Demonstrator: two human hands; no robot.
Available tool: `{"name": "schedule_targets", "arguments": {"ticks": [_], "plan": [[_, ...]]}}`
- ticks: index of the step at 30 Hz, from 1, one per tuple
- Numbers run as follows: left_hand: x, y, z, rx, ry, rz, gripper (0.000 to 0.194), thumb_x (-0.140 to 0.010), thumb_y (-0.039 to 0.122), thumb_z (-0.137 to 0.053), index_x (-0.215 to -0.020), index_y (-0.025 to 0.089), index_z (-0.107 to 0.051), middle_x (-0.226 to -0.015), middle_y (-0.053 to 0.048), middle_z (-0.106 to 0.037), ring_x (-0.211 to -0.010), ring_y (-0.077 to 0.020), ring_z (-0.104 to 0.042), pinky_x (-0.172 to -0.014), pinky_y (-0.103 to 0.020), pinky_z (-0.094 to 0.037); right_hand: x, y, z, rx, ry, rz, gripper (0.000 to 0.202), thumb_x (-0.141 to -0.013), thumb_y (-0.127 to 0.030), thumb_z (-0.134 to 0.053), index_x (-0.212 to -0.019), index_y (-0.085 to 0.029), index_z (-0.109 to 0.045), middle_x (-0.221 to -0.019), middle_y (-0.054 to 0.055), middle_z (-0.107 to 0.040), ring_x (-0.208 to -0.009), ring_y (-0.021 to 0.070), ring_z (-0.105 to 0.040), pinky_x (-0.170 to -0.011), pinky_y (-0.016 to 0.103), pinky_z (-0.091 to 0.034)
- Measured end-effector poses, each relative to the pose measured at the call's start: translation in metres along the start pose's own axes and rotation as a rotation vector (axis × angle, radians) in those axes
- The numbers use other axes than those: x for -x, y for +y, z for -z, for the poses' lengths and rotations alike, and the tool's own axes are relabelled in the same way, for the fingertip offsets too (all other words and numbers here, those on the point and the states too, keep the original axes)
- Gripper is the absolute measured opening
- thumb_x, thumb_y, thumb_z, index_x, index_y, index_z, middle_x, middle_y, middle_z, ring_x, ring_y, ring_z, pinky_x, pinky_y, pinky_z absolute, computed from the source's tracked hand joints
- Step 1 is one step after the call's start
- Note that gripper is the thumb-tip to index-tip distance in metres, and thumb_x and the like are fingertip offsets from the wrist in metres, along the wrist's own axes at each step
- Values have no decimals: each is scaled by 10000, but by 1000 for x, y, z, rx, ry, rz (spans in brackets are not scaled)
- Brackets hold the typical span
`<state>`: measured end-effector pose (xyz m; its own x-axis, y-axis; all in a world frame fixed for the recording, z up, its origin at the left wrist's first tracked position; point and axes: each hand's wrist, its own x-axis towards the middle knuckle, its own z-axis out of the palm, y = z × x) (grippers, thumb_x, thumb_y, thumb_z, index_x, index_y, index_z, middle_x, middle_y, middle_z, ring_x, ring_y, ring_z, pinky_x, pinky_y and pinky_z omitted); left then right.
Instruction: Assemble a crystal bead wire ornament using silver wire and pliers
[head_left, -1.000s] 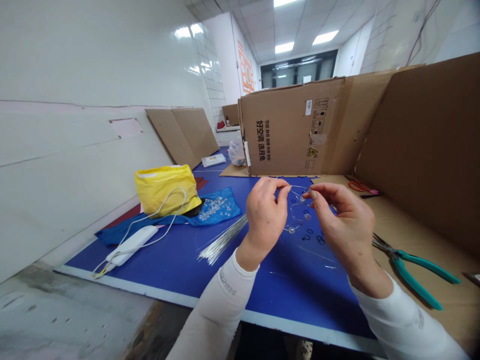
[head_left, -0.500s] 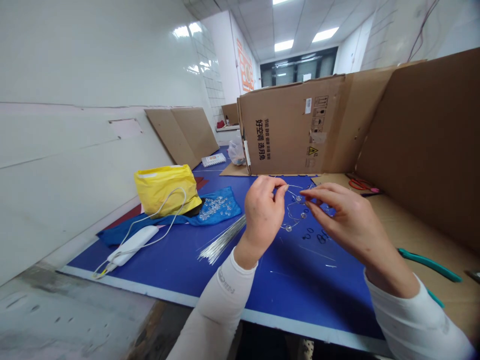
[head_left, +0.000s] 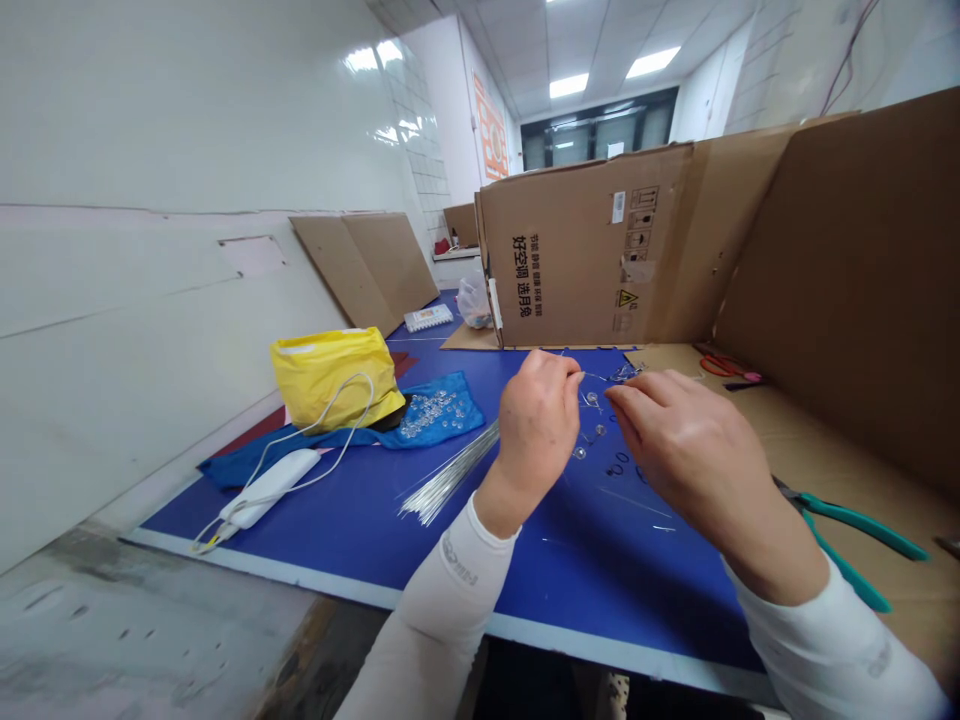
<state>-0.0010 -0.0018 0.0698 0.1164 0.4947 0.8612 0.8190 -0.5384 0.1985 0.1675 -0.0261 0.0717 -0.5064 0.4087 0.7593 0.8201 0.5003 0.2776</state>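
Note:
My left hand (head_left: 536,430) is closed in a pinch on a thin silvery wire (head_left: 596,377) above the blue table. To its right, my right hand (head_left: 686,455) has thumb and fingers pressed together by the same wire work. Its fingertips seem to pinch a wire end, partly hidden by the hand. Between and below the hands show clear round beads: one bead (head_left: 592,398) close to the fingertips, another bead (head_left: 580,453) lower down. Small dark rings (head_left: 617,464) lie on the table under my right hand. A bundle of straight wires (head_left: 450,475) lies left of my left wrist.
Green-handled pliers (head_left: 862,530) lie on cardboard at the right, with red-handled scissors (head_left: 724,366) farther back. Loose clear beads (head_left: 435,412) rest on blue cloth beside a yellow bag (head_left: 334,375). A white power strip (head_left: 270,487) lies at left. A large cardboard box (head_left: 577,260) stands behind.
My right hand has turned, its fingers now closer together and dropped slightly. My left hand has shifted a little right. More of the green pliers shows.

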Motion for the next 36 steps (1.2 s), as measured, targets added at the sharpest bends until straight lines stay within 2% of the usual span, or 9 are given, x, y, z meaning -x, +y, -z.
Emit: {"name": "schedule_targets", "arguments": {"ticks": [5, 9, 12, 17, 21, 26, 29, 31, 36], "plan": [[1, 2, 0, -153, -224, -27, 216, -1025, 171, -476, -926, 144, -666, -918, -79, -666, -806, -182, -617, -704, -298, -466, 0, -14, 0, 188, -116, 7, 248, -823, 15, -497, -714, -187, -591, -674, 62, -590, -606, 224, -575, -562, 348, -338], [1, 5, 1, -239, -383, -43, 237, -1034, 162, -426, -989, 130, -656, -963, -96, -648, -788, -187, -609, -679, -307, -459, 3, -22, -8, 207, -186, 13, 255, -792, 36, -475, -712, -178, -588, -656, 62, -585, -556, 200, -558, -545, 336, -315], [1, 5, 2, -261, -452, -45, 253, -1039, 161, -397, -1014, 127, -647, -980, -101, -638, -779, -188, -602, -677, -310, -460, 4, -23, -15, 208, -242, 24, 247, -779, 40, -475, -724, -165, -602, -654, 69, -590, -547, 196, -556, -531, 331, -292], [-2, -3, 4, -237, -439, -39, 230, -1028, 149, -418, -978, 125, -641, -969, -98, -633, -807, -188, -600, -712, -312, -463, 3, -13, -22, 122, -236, 1, 256, -832, 14, -474, -708, -157, -619, -633, 66, -601, -506, 168, -522, -503, 326, -261], [-6, -11, 9, -199, -394, -3, 215, -1023, 166, -454, -924, 138, -644, -927, -79, -636, -823, -185, -602, -738, -312, -464, 2, -5, -25, -73, -87, -60, 228, -900, -72, -505, -744, -156, -650, -689, 60, -644, -572, 171, -571, -544, 312, -355], [-7, -15, 12, -128, -353, 11, 164, -1001, 170, -515, -929, 142, -660, -927, -66, -654, -842, -183, -603, -763, -311, -468, 3, 4, -31, -328, 62, -154, 153, -949, -161, -552, -932, -139, -703, -797, 60, -708, -672, 163, -627, -639, 283, -452], [-6, -16, 11, -100, -348, 4, 179, -999, 164, -509, -919, 146, -668, -912, -61, -655, -820, -179, -601, -749, -307, -468, 3, 8, -30, -340, 11, -125, 186, -991, -189, -521, -988, -144, -701, -876, 77, -721, -750, 173, -644, -700, 294, -460], [-6, -15, 11, -104, -362, 5, 195, -1000, 159, -498, -908, 144, -669, -900, -65, -651, -799, -179, -599, -738, -309, -469, 2, 7, -26, -260, -74, -80, 217, -996, -161, -483, -939, -147, -692, -866, 81, -700, -726, 176, -615, -678, 304, -429], [-6, -14, 10, -176, -426, -13, 211, -991, 130, -484, -873, 130, -659, -883, -85, -643, -789, -190, -606, -741, -319, -479, -2, -6, -16, 24, -265, 13, 275, -874, 9, -448, -757, -169, -622, -705, 53, -593, -596, 172, -499, -565, 319, -292]]}}
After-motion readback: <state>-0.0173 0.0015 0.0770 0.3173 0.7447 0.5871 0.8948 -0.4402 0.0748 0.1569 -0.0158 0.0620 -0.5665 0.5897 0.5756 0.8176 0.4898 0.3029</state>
